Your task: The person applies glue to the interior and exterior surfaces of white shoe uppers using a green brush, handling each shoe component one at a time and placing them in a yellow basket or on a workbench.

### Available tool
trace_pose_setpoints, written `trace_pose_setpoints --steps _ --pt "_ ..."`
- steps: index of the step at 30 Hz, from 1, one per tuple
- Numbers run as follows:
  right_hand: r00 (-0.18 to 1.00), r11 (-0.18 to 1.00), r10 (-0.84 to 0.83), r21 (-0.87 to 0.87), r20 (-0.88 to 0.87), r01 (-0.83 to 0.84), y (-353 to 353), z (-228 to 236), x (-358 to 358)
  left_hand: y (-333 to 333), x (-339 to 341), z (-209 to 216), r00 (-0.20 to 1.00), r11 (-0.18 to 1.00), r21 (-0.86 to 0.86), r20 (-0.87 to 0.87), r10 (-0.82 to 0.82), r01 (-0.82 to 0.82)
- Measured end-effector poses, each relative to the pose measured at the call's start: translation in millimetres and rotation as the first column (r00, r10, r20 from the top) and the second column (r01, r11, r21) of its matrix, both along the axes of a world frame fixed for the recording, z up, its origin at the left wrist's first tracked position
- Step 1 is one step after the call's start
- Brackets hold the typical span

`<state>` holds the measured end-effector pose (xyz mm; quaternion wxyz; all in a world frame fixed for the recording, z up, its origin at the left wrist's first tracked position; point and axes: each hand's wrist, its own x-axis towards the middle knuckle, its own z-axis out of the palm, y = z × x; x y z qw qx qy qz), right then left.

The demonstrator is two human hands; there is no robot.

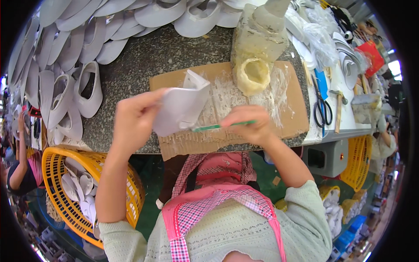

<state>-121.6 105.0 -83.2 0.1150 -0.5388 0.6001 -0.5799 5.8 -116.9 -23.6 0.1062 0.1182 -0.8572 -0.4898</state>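
Note:
My left hand (134, 124) pinches a white shoe upper (181, 109) by its left edge and holds it up over a glue-smeared cardboard sheet (292, 102). In my right hand (251, 124) is a thin green-handled brush (205, 129), its whitish tip against the lower edge of the shoe upper. Just beyond my right hand stands a glue-caked plastic bottle (262, 39) with a round opening crusted in yellowish glue. Both hands are slightly smeared by motion.
Many white shoe uppers (89, 89) lie in overlapping rows on the dark speckled table (144, 54). Black-handled scissors (323, 112) and a hammer (338, 111) lie at right. A yellow basket (76, 155) with white pieces stands at lower left. Other people are at both sides.

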Motion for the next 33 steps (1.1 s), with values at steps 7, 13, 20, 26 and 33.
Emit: trace_pose_setpoints --steps 7,13,20,26,33 --pt "0.861 0.912 -0.366 0.048 -0.352 0.407 54 32 -60 30 16 61 0.939 0.859 -0.508 -0.320 -0.126 -0.058" --pt "0.824 0.849 -0.514 0.003 0.238 0.529 88 41 -65 36 25 74 0.872 0.730 -0.647 -0.466 -0.148 -0.221" --pt "0.821 0.910 -0.384 0.024 0.423 0.413 31 33 -14 62 7 -8 0.811 -0.071 -0.945 0.310 -0.495 0.318" --pt "0.908 0.905 -0.414 -0.078 0.064 0.418 -58 3 3 71 3 -4 0.780 -0.032 -0.923 0.342 -0.524 0.384" --pt "0.954 0.956 -0.246 0.203 0.170 0.210 -54 10 10 39 31 -36 0.857 0.259 -0.934 0.086 -0.508 0.247"
